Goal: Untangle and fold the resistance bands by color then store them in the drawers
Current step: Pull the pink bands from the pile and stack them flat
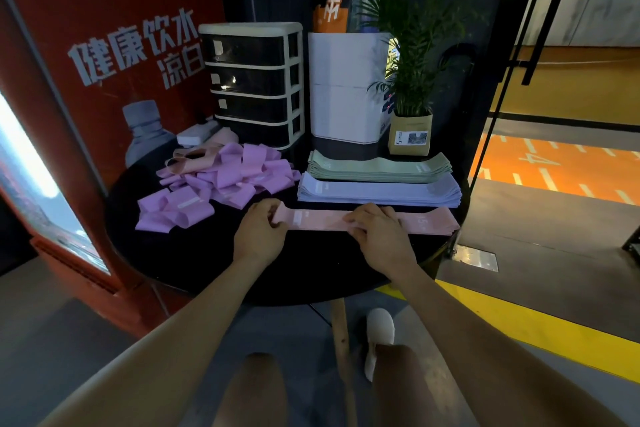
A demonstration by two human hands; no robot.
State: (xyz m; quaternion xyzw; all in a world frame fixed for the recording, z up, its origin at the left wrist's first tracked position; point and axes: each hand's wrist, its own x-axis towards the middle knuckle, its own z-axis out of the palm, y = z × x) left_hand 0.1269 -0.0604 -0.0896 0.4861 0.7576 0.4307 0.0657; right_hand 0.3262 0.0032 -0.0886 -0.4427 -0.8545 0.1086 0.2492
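The pink band [363,220] lies flat along the near edge of the round black desk [311,270], just in front of the blue stack [379,191] and the green stack [379,166]. The left hand [259,229] pinches the band's left end between thumb and curled fingers, so that grip is closed on the band. The right hand [375,227] rests on the band near its middle with fingers bent over it; it seems to pinch the edge, though the fingertips are hidden.

The step in hand looks like folding or flattening this pink band. To do it well, the two layers should be lined up edge to edge before the fold, with the right hand pinning the middle while the left carries its end over to the far right end. A light pull takes out the twist; too much stretch would make the band snap back crooked.

The purple heap [221,184] and a few pink loops [197,158] behind it are not yet sorted, and the drawers [252,83] at the back appear closed.
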